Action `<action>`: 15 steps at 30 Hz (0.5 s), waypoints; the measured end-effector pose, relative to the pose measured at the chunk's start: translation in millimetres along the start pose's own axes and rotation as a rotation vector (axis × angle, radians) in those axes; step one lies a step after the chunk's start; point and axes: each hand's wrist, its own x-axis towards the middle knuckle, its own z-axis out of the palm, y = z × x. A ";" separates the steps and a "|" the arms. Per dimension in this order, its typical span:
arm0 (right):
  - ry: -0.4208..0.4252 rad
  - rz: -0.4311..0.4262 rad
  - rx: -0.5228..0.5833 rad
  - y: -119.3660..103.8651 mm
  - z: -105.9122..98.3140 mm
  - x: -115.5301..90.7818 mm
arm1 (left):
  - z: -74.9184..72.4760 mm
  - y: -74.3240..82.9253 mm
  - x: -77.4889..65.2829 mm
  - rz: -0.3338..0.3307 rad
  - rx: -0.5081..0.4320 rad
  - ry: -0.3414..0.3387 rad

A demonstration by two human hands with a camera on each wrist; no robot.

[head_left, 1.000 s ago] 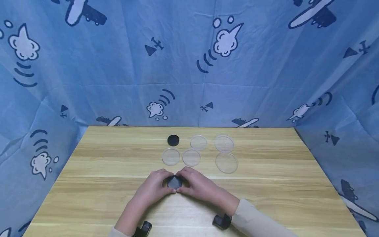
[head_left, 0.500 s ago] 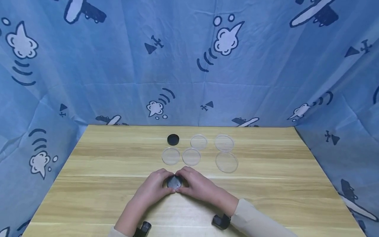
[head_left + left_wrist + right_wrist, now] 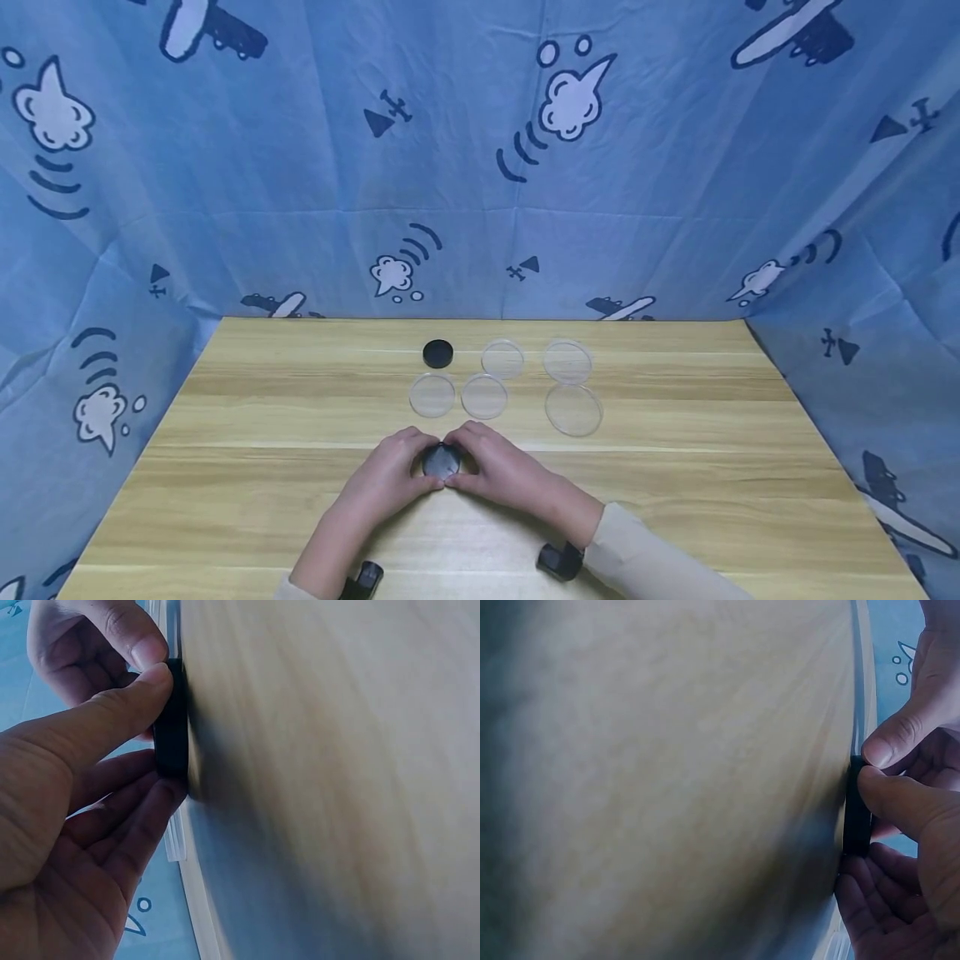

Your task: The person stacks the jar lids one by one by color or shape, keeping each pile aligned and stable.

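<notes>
A thick black disc (image 3: 441, 462) with a glossy grey, streaked top lies flat at the middle of the wooden table. My left hand (image 3: 388, 472) holds its left side, thumb at the near edge and fingers at the far edge. Mirroring that, my right hand (image 3: 501, 467) grips the right side. In the left wrist view the disc's black side (image 3: 172, 724) shows edge-on against the tabletop, with both thumbs meeting at its near edge. The right wrist view shows the same black rim (image 3: 857, 806) between thumb and fingers.
Beyond the hands stand a second black disc (image 3: 438, 353) and several clear round dishes, among them a front left one (image 3: 432, 396) and a front right one (image 3: 573, 410). A blue printed curtain (image 3: 480, 167) encloses the wooden table (image 3: 247, 483) at the back and sides.
Both hands stay round the black disc with almost no movement. The top of the disc has gone from plain grey to a darker, streaked sheen.
</notes>
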 end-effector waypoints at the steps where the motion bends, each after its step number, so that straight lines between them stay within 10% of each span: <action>1: -0.001 0.000 0.002 -0.1 0.1 0.1 | -0.1 0.0 -0.2 -0.001 -0.001 0.001; 15: 0.008 -0.003 0.001 -0.4 0.9 -1.6 | 2.0 -0.5 -0.7 -0.002 0.000 0.017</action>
